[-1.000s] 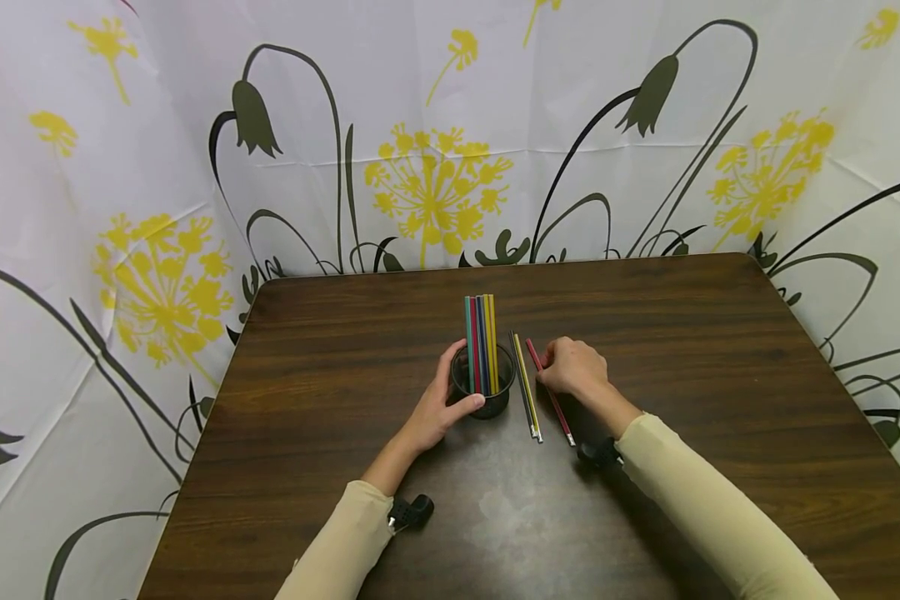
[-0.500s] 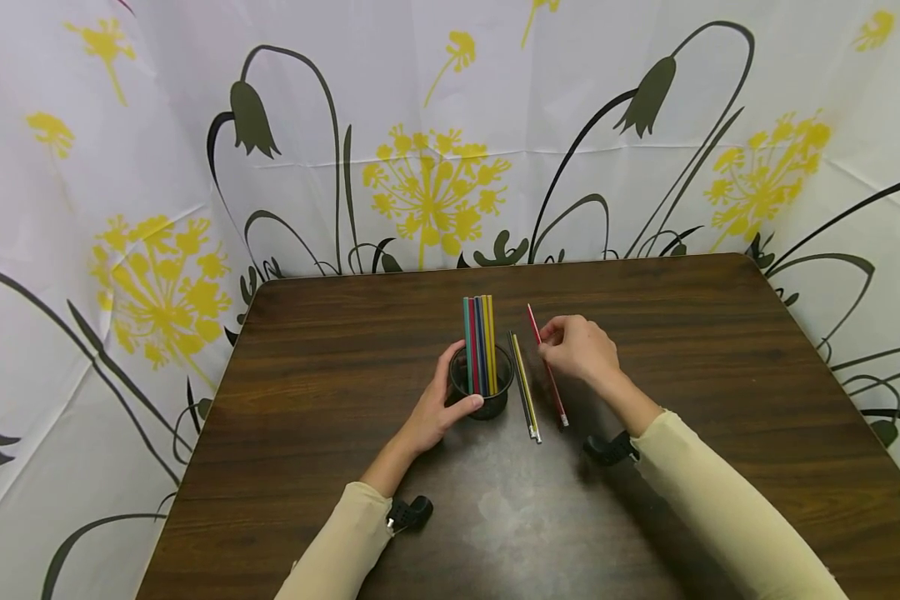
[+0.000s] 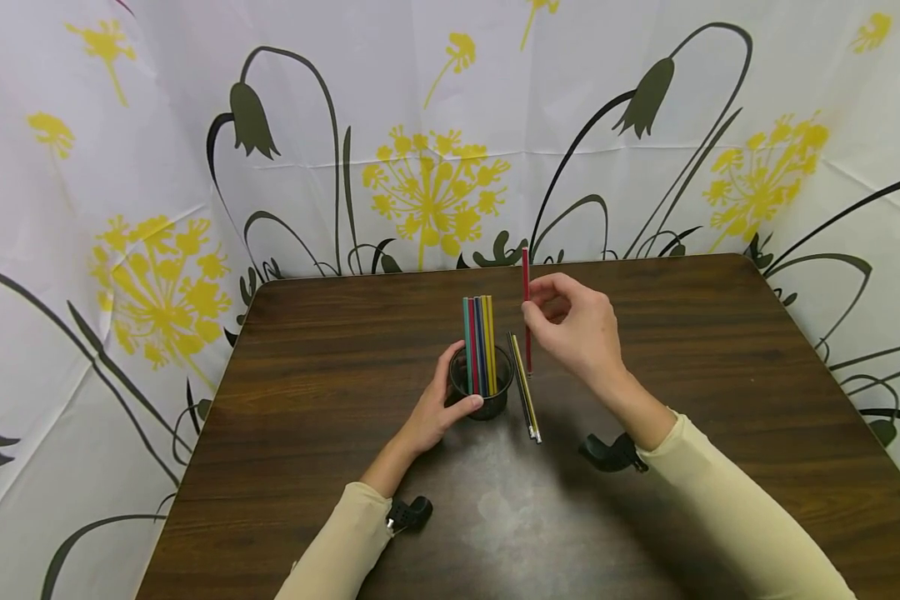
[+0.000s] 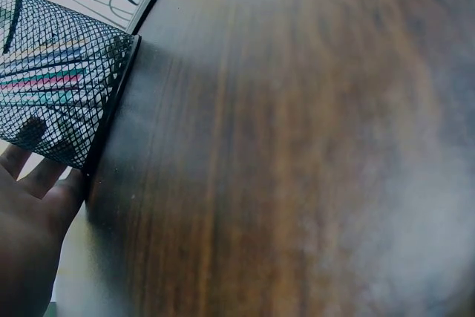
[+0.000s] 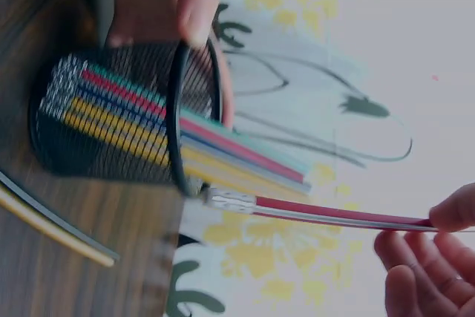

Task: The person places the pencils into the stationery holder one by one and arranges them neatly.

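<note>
A black mesh pencil cup (image 3: 487,407) stands upright on the table, with several coloured pencils (image 3: 480,342) in it: teal, red, dark blue and yellow. My left hand (image 3: 431,412) holds the cup from its left side, fingers and thumb around it. My right hand (image 3: 581,325) pinches a red pencil (image 3: 526,271) between thumb and fingers, raised and nearly upright to the right of the cup. In the right wrist view its eraser end (image 5: 231,200) points towards the cup's rim. Two pencils, one dark and one yellow (image 3: 525,387), lie together beside the cup.
The dark wooden table (image 3: 330,375) extends around the hands. A white curtain (image 3: 292,208) with yellow and dark green flowers hangs behind its far edge. Each wrist wears a black camera, such as the left wrist camera (image 3: 411,513).
My right hand has lifted the red pencil off the table and turned it from slanted to nearly upright. The left hand and the cup have stayed in place.
</note>
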A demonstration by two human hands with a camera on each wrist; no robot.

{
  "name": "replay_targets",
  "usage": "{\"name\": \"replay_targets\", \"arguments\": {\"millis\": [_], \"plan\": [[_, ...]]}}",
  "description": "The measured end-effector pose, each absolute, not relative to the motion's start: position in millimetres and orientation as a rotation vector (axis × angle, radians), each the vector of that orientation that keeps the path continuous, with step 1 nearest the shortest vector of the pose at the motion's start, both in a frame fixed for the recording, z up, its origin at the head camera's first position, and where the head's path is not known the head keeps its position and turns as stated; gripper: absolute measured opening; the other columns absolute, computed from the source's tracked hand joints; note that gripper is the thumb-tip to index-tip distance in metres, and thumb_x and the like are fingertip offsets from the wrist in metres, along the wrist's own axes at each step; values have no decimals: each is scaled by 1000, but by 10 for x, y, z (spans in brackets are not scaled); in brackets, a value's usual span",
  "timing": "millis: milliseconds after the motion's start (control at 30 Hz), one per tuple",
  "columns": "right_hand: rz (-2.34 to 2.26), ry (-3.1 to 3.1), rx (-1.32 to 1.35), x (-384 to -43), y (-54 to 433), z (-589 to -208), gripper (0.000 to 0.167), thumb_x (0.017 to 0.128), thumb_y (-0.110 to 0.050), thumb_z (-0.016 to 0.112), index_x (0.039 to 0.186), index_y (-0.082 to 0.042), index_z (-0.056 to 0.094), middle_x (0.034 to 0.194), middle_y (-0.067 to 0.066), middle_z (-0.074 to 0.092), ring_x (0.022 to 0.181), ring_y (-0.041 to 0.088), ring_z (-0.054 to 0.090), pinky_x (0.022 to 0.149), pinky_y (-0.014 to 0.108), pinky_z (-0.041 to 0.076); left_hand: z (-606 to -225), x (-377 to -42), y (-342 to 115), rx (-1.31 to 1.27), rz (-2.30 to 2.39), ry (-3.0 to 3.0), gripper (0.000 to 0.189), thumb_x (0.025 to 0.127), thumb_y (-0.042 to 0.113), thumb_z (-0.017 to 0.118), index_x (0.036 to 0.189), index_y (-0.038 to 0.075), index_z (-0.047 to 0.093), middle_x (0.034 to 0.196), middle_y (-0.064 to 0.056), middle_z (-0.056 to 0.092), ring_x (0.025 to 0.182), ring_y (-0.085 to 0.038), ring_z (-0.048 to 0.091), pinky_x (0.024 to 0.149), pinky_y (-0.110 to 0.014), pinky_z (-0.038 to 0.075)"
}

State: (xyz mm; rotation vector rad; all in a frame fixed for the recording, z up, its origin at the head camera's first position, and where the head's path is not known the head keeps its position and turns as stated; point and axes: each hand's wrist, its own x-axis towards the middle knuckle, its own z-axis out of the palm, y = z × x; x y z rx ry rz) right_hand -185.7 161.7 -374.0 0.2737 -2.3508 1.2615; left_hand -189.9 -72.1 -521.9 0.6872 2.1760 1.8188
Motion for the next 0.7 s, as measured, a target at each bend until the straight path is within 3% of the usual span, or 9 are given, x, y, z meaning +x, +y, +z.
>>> {"name": "replay_targets", "arguments": {"millis": [133,467,700], "plan": [[1346,-2245,423,-1805,1499,-3752,15,86,-9,70,100,-8,69,86,-1,69,67,8,67,58,27,53,-5223,-1898,-725,703,1833,2156,85,93,9,62,158,25,10,156,-12,26,135,-32,37,109,-57,29],[1345,-2354,491,-1751,1262,-4041,16,87,-10,71,102,-8,67,88,0,68,67,9,67,53,28,52,-5225,-1903,-734,680,1825,2162,81,94,13,63,155,35,14,151,-3,35,131,-24,42,109,-55,30],[1369,-2430,489,-1776,1190,-4242,13,86,-8,69,99,-11,66,85,-2,68,63,7,66,60,24,54,-5225,-1898,-740,713,1833,2155,81,94,19,64,156,31,14,149,-4,38,132,-23,42,108,-55,31]]}}
